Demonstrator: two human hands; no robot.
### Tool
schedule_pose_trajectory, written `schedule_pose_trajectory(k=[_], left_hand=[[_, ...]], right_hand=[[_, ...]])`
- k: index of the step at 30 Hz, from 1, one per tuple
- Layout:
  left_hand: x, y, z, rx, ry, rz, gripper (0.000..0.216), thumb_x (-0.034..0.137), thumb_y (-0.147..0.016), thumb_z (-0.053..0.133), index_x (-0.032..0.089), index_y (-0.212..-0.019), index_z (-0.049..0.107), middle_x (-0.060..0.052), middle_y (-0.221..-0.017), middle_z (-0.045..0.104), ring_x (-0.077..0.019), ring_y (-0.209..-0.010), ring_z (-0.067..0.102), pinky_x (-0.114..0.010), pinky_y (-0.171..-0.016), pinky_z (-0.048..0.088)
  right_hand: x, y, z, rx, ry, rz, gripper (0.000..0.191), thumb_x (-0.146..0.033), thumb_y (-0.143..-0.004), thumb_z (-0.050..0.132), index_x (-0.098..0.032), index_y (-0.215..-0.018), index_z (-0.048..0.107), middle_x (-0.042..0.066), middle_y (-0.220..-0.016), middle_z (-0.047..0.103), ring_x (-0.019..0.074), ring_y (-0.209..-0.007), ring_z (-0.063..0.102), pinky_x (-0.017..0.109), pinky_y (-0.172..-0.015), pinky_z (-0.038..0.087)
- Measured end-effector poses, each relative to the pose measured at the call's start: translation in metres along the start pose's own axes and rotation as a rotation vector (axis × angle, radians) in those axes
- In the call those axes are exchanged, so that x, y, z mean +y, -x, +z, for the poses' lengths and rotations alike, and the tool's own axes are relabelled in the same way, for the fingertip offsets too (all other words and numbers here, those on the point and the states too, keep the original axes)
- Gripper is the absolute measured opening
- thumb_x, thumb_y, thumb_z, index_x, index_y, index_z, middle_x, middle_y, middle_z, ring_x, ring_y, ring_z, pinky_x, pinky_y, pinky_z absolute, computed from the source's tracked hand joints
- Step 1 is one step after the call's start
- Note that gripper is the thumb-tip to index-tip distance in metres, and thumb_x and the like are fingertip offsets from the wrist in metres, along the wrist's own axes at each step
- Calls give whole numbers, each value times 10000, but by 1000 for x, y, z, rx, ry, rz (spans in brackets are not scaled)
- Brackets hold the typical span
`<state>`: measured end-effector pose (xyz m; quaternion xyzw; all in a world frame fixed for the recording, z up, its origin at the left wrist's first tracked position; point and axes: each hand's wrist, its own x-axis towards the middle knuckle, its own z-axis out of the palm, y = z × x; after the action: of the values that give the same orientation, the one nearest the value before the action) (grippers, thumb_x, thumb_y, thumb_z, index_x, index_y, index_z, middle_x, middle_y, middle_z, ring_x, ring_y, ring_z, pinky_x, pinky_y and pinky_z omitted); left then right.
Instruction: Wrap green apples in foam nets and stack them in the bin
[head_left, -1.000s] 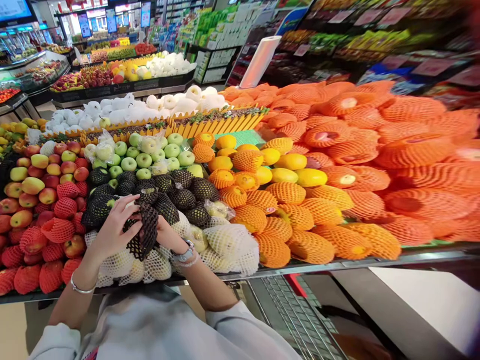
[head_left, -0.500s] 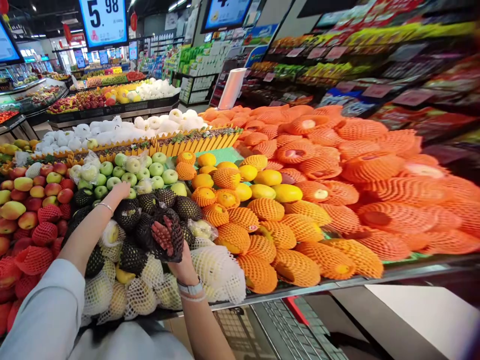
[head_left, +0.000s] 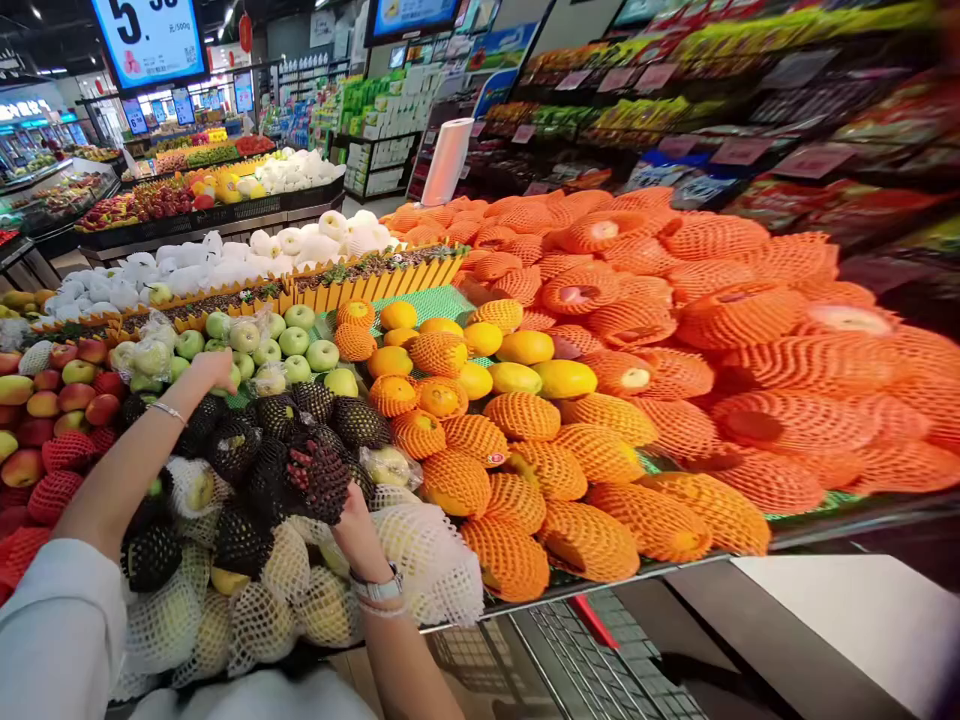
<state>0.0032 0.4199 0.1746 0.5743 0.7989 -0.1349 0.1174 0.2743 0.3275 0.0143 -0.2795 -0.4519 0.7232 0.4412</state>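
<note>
My left hand (head_left: 214, 370) reaches over the green apples (head_left: 300, 340), its fingers curled down on one green apple (head_left: 235, 378) at the near side of the pile; the fingertips are partly hidden. Black foam net (head_left: 324, 488) covers the fingers of my right hand (head_left: 358, 525), which show reddish through the mesh. No fruit is visible inside that net. Around it lie fruits in black netting (head_left: 276, 412) and, closer to me, pale fruits in white netting (head_left: 262, 615).
Orange-netted mangoes (head_left: 525, 500) and a mound of fruit in orange-red nets (head_left: 795, 410) spread to the right. Red apples (head_left: 75, 397) lie at the left. A shopping cart (head_left: 577, 660) stands below the display edge. A bag roll (head_left: 448, 160) rises behind.
The view has shifted slightly, so the display sits further left. My left hand stays at the green apples. The net-covered fingers of my right hand look less spread than before.
</note>
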Motion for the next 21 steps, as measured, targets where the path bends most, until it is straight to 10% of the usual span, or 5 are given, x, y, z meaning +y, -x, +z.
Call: schedule_pose_trajectory(k=[4,10,21], left_hand=[[-8,59,-12,125,445,52,763,533,-739,722,124,-1328,461,-179,-1223,660,-342,-1106,650,-396,-894,526],[11,151,54,-111,1746,88,628,607,-620,789,201,-1050,577,-93,-1094,700,-248,-956,688,-328,-748,573],[13,188,113,-65,1694,115,836,740,-611,725,253,-1264,540,-102,-1253,642,-269,-1031,656,-322,-760,567]], right_hand=[[-1,-7,16,8,14,-34,387,-333,-655,819,-248,-1002,671,59,-1069,759,236,-1002,696,457,-1032,500],[-7,-5,43,-51,102,-130,317,-336,-617,832,-270,-888,679,23,-967,753,224,-968,685,415,-1032,506],[-22,24,82,-174,446,-407,283,-475,-851,629,-252,-1014,691,69,-1126,713,260,-1196,601,440,-1092,432]])
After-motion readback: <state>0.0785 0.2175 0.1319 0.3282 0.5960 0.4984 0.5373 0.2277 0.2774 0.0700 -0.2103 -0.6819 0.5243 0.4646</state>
